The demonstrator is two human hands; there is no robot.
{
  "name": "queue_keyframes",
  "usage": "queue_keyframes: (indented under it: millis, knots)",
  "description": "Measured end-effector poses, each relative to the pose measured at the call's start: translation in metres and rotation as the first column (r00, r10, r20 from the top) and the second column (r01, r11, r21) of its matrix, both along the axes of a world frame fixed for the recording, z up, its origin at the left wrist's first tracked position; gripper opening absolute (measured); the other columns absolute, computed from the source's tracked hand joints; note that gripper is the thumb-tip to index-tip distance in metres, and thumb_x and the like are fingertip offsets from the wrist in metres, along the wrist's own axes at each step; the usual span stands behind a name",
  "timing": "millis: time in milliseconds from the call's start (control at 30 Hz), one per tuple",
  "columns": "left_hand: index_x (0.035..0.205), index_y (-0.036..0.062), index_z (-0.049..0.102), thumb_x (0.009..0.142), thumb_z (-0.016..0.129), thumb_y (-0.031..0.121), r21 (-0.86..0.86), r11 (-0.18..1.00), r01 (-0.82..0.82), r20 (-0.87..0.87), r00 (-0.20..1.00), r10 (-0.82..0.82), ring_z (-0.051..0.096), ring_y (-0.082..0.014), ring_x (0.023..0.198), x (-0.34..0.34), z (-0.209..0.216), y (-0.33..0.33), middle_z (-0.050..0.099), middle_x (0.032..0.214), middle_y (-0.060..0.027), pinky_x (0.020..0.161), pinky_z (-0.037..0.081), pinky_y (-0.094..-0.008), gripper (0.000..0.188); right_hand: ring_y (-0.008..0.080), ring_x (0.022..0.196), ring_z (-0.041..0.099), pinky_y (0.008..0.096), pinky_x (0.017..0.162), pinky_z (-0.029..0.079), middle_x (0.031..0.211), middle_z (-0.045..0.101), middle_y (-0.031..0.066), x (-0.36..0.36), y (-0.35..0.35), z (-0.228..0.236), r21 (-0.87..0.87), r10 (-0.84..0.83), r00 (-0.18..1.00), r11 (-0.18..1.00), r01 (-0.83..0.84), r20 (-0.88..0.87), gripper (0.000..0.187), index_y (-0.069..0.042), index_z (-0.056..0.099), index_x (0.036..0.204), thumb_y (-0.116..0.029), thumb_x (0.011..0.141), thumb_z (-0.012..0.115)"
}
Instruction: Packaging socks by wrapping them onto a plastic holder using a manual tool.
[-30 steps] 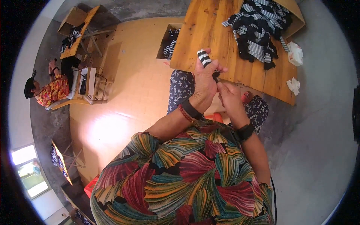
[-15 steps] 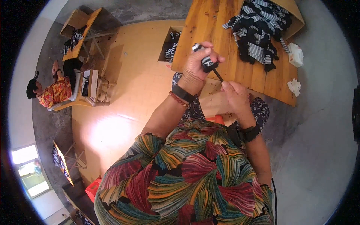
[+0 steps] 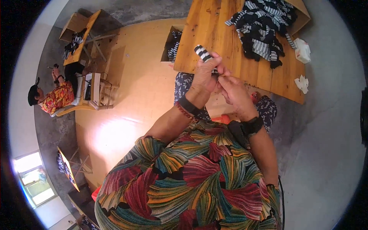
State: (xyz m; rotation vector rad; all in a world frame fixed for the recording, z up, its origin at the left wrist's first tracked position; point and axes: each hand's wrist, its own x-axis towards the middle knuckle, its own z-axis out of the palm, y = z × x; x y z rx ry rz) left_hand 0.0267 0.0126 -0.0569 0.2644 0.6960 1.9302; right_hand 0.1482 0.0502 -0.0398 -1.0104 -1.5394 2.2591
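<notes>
In my left hand (image 3: 207,74) is a small black-and-white striped knitted tube (image 3: 202,52), its rounded end poking up past the curled fingers. The lower part of the knit is hidden by the hand. My right hand (image 3: 237,96) is closed in a pinch right against the left hand's fingers, at the knit's lower end. What lies between its fingertips is covered; the thin dark rod seen earlier does not show clearly now. Both hands are held in front of the near edge of the wooden table (image 3: 211,32).
A heap of black and grey striped knitted pieces (image 3: 262,38) spills from a cardboard box (image 3: 301,21) on the table. A tissue pack (image 3: 303,51) and a crumpled tissue (image 3: 302,84) lie at its right. Another box (image 3: 166,55) stands left. A seated person (image 3: 57,96) works farther left.
My right hand has moved up and left to meet the left hand. More of the striped knit now sticks out above the left hand, and the dark rod between the hands has gone from sight.
</notes>
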Motion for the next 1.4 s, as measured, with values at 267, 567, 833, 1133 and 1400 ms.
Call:
queue_keyframes:
  millis: [267, 567, 833, 1133, 1400]
  knots:
    - [0.097, 0.0096, 0.054, 0.080, 0.056, 0.020, 0.186, 0.981, 0.047, 0.079, 0.995, -0.063, 0.053, -0.0260, 0.071, -0.029, 0.017, 0.000, 0.050, 0.065, -0.0051, 0.076, 0.043, -0.0455, 0.021, 0.0158, 0.054, 0.050, 0.0304, 0.051, 0.039, 0.056, 0.053, 0.0065, 0.000, 0.003, -0.002, 0.471, 0.047, 0.993, 0.877, -0.094, 0.111, 0.033, 0.000, 0.056, 0.068, -0.029, 0.082, 0.051]
    - [0.086, 0.0075, 0.052, 0.078, 0.059, 0.016, 0.080, 0.994, -0.080, 0.423, 0.905, 0.039, 0.046, -0.0164, 0.056, -0.045, 0.012, 0.006, 0.043, 0.057, -0.0006, 0.074, 0.044, -0.0398, 0.013, 0.0362, 0.058, 0.049, 0.0412, 0.053, 0.037, 0.061, 0.047, 0.0218, 0.038, -0.004, 0.014, 0.827, -0.084, 0.976, 0.548, -0.124, 0.202, 0.033, 0.000, 0.050, 0.069, -0.029, 0.083, 0.046]
    - [0.084, 0.0095, 0.052, 0.079, 0.059, 0.018, 0.044, 0.994, -0.103, 0.407, 0.910, 0.076, 0.044, -0.0165, 0.052, -0.034, 0.014, 0.007, 0.043, 0.055, -0.0003, 0.070, 0.044, -0.0376, 0.012, 0.0371, 0.058, 0.049, 0.0431, 0.051, 0.036, 0.058, 0.047, 0.0195, 0.039, -0.008, 0.022, 0.806, -0.082, 0.962, 0.567, -0.171, 0.262, 0.033, -0.001, 0.048, 0.064, -0.028, 0.083, 0.047]
    - [0.093, 0.0121, 0.054, 0.077, 0.061, 0.020, 0.023, 0.991, -0.134, 0.222, 0.967, 0.126, 0.041, -0.0131, 0.049, -0.025, 0.010, 0.004, 0.042, 0.056, 0.0023, 0.067, 0.043, -0.0350, 0.019, 0.0374, 0.059, 0.050, 0.0439, 0.052, 0.037, 0.060, 0.049, 0.0179, 0.037, -0.002, 0.009, 0.817, -0.097, 0.953, 0.545, -0.191, 0.287, 0.033, -0.002, 0.049, 0.065, -0.030, 0.083, 0.047]
    - [0.099, 0.0110, 0.047, 0.076, 0.059, 0.009, -0.061, 0.989, -0.134, 0.099, 0.985, 0.140, 0.046, -0.0161, 0.042, 0.006, 0.003, 0.000, 0.045, 0.053, -0.0015, 0.060, 0.047, -0.0385, 0.026, 0.0381, 0.059, 0.050, 0.0445, 0.052, 0.037, 0.059, 0.049, 0.0195, 0.028, -0.006, -0.010, 0.808, -0.110, 0.933, 0.540, -0.234, 0.344, 0.034, -0.001, 0.049, 0.064, -0.030, 0.082, 0.048]
